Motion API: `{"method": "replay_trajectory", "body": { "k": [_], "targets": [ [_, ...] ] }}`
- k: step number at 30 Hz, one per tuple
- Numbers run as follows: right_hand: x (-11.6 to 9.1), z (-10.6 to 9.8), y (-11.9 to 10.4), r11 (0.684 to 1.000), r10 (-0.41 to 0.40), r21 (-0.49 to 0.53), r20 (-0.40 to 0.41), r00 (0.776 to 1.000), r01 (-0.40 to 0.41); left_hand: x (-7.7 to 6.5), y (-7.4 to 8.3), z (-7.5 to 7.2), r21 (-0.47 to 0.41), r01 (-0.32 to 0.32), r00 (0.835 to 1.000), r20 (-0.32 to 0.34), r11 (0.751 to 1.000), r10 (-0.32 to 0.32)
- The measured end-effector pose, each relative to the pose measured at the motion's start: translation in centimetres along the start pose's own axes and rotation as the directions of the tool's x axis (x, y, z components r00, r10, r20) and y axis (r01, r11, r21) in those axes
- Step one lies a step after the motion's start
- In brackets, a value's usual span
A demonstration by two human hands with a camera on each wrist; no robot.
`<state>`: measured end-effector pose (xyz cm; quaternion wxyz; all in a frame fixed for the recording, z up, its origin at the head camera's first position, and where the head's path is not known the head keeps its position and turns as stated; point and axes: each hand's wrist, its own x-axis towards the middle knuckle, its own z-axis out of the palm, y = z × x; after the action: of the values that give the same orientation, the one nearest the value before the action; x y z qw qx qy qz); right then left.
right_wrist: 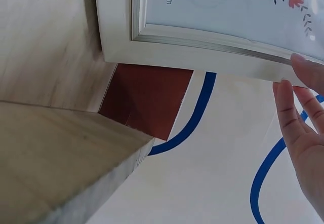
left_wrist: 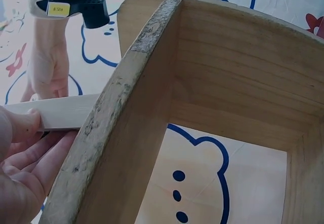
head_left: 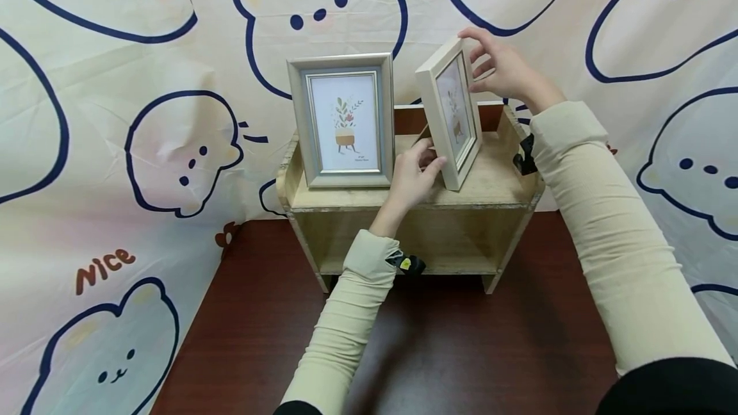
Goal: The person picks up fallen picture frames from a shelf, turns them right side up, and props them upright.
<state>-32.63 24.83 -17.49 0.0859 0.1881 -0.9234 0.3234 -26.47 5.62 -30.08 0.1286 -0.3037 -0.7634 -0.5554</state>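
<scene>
A cream-white picture frame (head_left: 456, 105) with a potted-plant print stands turned at an angle on the right part of a small wooden shelf's top board (head_left: 490, 178). The left hand (head_left: 412, 175) holds its lower left edge, thumb in front and fingers behind. In the left wrist view, that thumb and fingers lie on either side of the frame's edge (left_wrist: 71, 112). The right hand (head_left: 503, 69) grips the upper right corner, and the right wrist view shows its thumb on the frame's face (right_wrist: 202, 57). A silver-grey picture frame (head_left: 344, 122) with a similar print stands to the left.
The wooden shelf has raised side panels (head_left: 519, 139) and a lower compartment (head_left: 450, 242). It stands on a dark red-brown table (head_left: 450, 344), against a light cloth (head_left: 190, 210) printed with blue-outlined bears. Black straps with small devices (head_left: 410, 264) circle the wrists.
</scene>
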Motion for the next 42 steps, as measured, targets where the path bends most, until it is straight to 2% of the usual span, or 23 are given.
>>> {"method": "replay_trajectory", "body": {
  "k": [6, 13, 22, 26, 32, 35, 39, 42],
  "targets": [
    [-0.5, -0.3, 0.2, 1.0, 0.015, -0.015, 0.0, 1.0, -0.015, 0.0, -0.3, -0.1, 0.002, 0.011, 1.0, 0.005, 1.0, -0.011],
    [-0.9, -0.6, 0.3, 0.998, 0.039, -0.041, -0.018, 0.999, -0.04, 0.2, -0.6, -0.2, -0.05, 0.031, 0.999, 0.023, 0.998, -0.03],
    [-0.8, -0.5, 0.4, 0.987, 0.002, -0.158, -0.083, 0.997, -0.015, 0.2, -0.3, 0.1, -0.087, 0.049, 0.998, 0.032, 0.995, -0.046],
    [-0.7, -0.4, 0.4, 0.986, 0.006, -0.164, -0.089, 0.996, -0.02, 0.0, 0.0, 0.4, -0.065, 0.015, 1.0, 0.014, 0.998, -0.014],
    [-0.7, -0.3, 0.2, 0.986, 0.023, -0.161, -0.087, 0.996, -0.037, -0.4, 0.6, 1.0, 0.103, -0.044, 0.998, -0.042, 0.994, 0.048],
    [-0.7, -0.2, 0.4, 0.988, 0.023, -0.152, -0.099, 0.995, -0.038, -0.3, 0.7, 0.9, 0.132, -0.055, 0.995, -0.07, 0.99, 0.065],
    [-0.9, -0.3, 0.7, 0.99, 0.031, -0.131, -0.116, 0.993, -0.046, 0.0, 0.6, 0.5, 0.111, -0.049, 0.997, -0.056, 0.993, 0.056],
    [-0.8, -0.3, 0.8, 0.992, 0.044, -0.109, -0.116, 0.992, -0.056, 0.3, 0.7, -0.1, 0.113, -0.005, 1.0, -0.017, 0.994, 0.007]
  ]
}}
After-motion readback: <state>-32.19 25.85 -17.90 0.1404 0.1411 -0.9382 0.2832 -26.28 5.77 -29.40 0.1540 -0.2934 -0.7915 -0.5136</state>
